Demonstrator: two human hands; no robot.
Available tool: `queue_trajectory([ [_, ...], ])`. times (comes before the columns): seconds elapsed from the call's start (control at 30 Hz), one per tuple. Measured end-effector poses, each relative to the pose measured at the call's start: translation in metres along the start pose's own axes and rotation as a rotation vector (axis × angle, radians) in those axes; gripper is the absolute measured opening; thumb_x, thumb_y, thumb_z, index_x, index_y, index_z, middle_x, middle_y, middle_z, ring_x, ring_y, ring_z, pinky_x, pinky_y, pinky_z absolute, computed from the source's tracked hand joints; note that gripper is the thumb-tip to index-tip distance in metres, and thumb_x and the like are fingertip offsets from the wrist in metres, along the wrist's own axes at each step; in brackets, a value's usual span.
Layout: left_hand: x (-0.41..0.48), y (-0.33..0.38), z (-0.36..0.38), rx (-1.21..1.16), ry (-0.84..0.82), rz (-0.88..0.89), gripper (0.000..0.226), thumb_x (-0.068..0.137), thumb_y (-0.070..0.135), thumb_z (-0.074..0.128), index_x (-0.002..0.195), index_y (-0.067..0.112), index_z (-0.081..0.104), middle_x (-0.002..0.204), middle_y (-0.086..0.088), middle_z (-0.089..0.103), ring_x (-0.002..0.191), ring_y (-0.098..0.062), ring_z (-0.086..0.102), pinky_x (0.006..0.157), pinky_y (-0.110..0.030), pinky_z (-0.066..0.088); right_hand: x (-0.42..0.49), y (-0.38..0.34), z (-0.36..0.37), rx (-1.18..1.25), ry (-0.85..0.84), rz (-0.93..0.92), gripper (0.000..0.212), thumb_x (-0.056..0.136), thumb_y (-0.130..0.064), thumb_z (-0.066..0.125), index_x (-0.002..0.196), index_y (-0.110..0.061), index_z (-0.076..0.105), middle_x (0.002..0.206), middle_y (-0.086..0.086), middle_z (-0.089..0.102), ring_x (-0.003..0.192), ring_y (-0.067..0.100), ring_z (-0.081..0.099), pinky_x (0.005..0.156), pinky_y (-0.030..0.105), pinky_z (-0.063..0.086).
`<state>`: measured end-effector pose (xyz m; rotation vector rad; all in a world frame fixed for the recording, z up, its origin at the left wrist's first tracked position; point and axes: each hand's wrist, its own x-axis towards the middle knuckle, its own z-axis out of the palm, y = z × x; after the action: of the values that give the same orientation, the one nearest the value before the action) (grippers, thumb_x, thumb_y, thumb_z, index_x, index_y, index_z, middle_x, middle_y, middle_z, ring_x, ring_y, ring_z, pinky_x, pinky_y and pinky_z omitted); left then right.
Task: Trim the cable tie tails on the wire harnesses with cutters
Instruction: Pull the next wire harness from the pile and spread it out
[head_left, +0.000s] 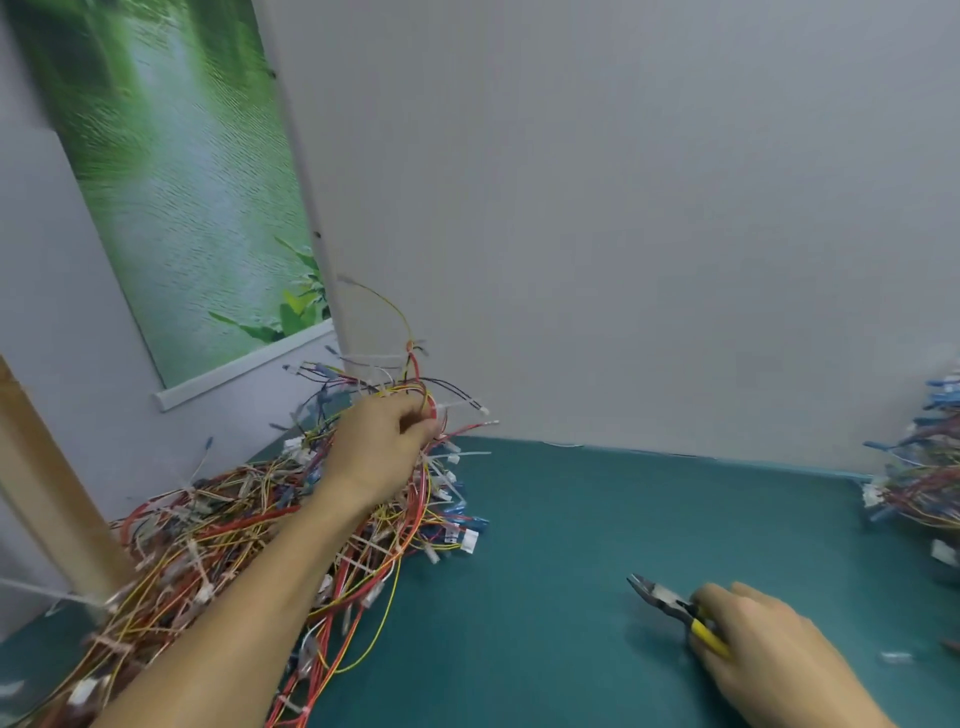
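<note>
A big tangled pile of wire harnesses (208, 540), red, yellow and black with white cable ties and connectors, covers the left of the green table. My left hand (379, 447) reaches over the pile and grips one harness (415, 384), lifted at the pile's far end, its wires and white tie tails sticking up and to the right. My right hand (763, 644) rests low on the table at the right, closed around the yellow handles of the cutters (670, 605), whose dark jaws point left and up.
A second heap of harnesses (924, 478) with blue connectors lies at the right edge. A grey wall stands close behind the green table mat (571, 545). A cardboard post (47, 493) rises at the left, beside a green poster (182, 182).
</note>
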<state>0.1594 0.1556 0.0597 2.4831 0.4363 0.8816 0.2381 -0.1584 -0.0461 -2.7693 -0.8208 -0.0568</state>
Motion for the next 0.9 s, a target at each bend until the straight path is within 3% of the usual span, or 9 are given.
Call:
queue_trajectory([
  [0.07,-0.004,0.003,0.004,-0.149,-0.003,-0.101,0.013,0.088,0.019,0.066,0.079,0.011,0.070,0.074,-0.003,0.071,0.076,-0.020,0.066,0.075,-0.032,0.050,0.000,0.000,-0.001,0.005,0.006,-0.005,0.010,0.093,-0.048,0.039,0.093,-0.038,0.038,0.098,-0.013,0.048,0.094,0.012,0.050,0.080,0.024,0.044],
  [0.2,-0.010,0.008,0.009,-0.707,-0.017,-0.459,0.019,0.094,0.017,0.058,0.082,0.011,0.071,0.083,-0.004,0.076,0.088,-0.023,0.070,0.089,-0.040,0.053,0.001,0.000,-0.001,0.012,0.008,-0.011,0.011,0.094,-0.049,0.039,0.093,-0.038,0.039,0.099,-0.014,0.048,0.096,0.011,0.052,0.081,0.024,0.045],
  [0.33,-0.008,0.003,0.010,-1.059,-0.063,-0.734,0.018,0.096,0.025,0.054,0.090,0.012,0.065,0.078,-0.005,0.075,0.075,-0.020,0.066,0.074,-0.035,0.048,0.001,0.000,-0.001,0.013,0.017,-0.014,0.010,0.094,-0.049,0.039,0.093,-0.039,0.037,0.097,-0.013,0.046,0.092,0.012,0.048,0.080,0.024,0.044],
  [0.5,-0.008,-0.002,0.013,-1.186,0.107,-0.734,0.013,0.094,0.018,0.057,0.096,0.014,0.069,0.071,-0.001,0.071,0.074,-0.018,0.061,0.070,-0.029,0.046,-0.001,-0.001,-0.003,0.024,0.018,-0.018,0.013,0.094,-0.050,0.038,0.093,-0.038,0.037,0.094,-0.013,0.044,0.094,0.011,0.049,0.079,0.024,0.043],
  [0.57,-0.012,-0.006,0.015,-1.016,0.190,-0.599,0.013,0.092,0.017,0.061,0.087,0.017,0.073,0.071,-0.003,0.064,0.073,-0.019,0.052,0.068,-0.031,0.041,-0.001,-0.001,-0.003,0.027,0.025,-0.023,0.014,0.094,-0.050,0.039,0.092,-0.037,0.038,0.092,-0.012,0.043,0.094,0.011,0.050,0.078,0.023,0.043],
  [0.63,-0.017,-0.011,0.018,-0.609,0.251,-0.331,0.013,0.090,0.022,0.065,0.081,0.024,0.074,0.063,-0.002,0.055,0.062,-0.016,0.043,0.062,-0.030,0.036,-0.002,-0.002,-0.004,0.023,0.027,-0.030,0.014,0.094,-0.050,0.039,0.092,-0.036,0.039,0.092,-0.012,0.044,0.097,0.010,0.052,0.079,0.023,0.044],
  [0.7,-0.021,-0.013,0.019,-0.280,0.270,-0.079,0.012,0.088,0.022,0.067,0.079,0.024,0.073,0.061,0.005,0.062,0.056,-0.009,0.050,0.063,-0.028,0.041,-0.004,-0.005,-0.007,0.017,0.034,-0.013,0.012,0.094,-0.049,0.039,0.097,-0.037,0.041,0.096,-0.013,0.047,0.100,0.010,0.053,0.080,0.023,0.044],
  [0.8,-0.028,-0.007,0.021,-0.081,0.217,0.088,0.015,0.088,0.026,0.065,0.080,0.018,0.075,0.070,0.007,0.069,0.066,-0.011,0.062,0.067,-0.031,0.049,-0.004,-0.017,-0.019,0.047,0.076,0.017,0.008,0.095,-0.045,0.042,0.098,-0.038,0.043,0.097,-0.014,0.051,0.092,0.009,0.052,0.075,0.023,0.044],
  [0.9,-0.031,-0.004,0.029,-0.019,0.175,0.132,0.018,0.088,0.026,0.064,0.075,0.017,0.072,0.065,0.007,0.065,0.063,-0.016,0.060,0.065,-0.037,0.049,-0.004,-0.038,-0.033,0.283,0.218,-0.008,0.027,0.091,-0.038,0.057,0.073,-0.026,0.041,0.067,-0.009,0.050,0.065,0.009,0.046,0.060,0.020,0.038],
])
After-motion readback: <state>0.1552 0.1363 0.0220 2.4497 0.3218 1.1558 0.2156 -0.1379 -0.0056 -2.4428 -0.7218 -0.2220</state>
